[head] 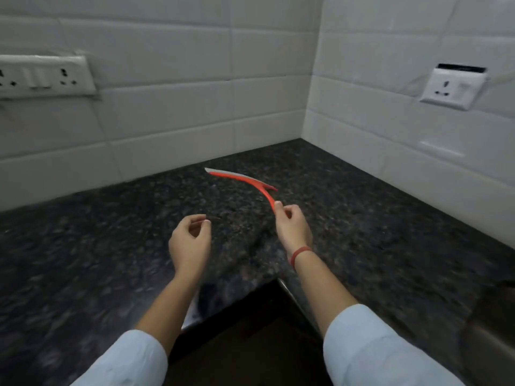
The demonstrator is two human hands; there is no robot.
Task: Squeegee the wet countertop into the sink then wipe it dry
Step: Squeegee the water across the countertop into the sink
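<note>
Head cam: 1 squeegee [245,181] pinched in right hand [292,225], left hand [189,242] loosely curled, empty.

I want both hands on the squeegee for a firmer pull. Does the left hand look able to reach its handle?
Probably yes. The left hand hovers empty beside the right hand, which holds the squeegee by its handle end; only bare countertop lies between.

Squeegee [242,181] on countertop [111,232], near wall corner.

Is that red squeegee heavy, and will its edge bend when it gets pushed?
Probably light: the right hand holds the squeegee by its thin handle end alone. The pale blade edge looks thin, so it likely flexes against the countertop. The picture is blurry, so that's a guess.
</note>
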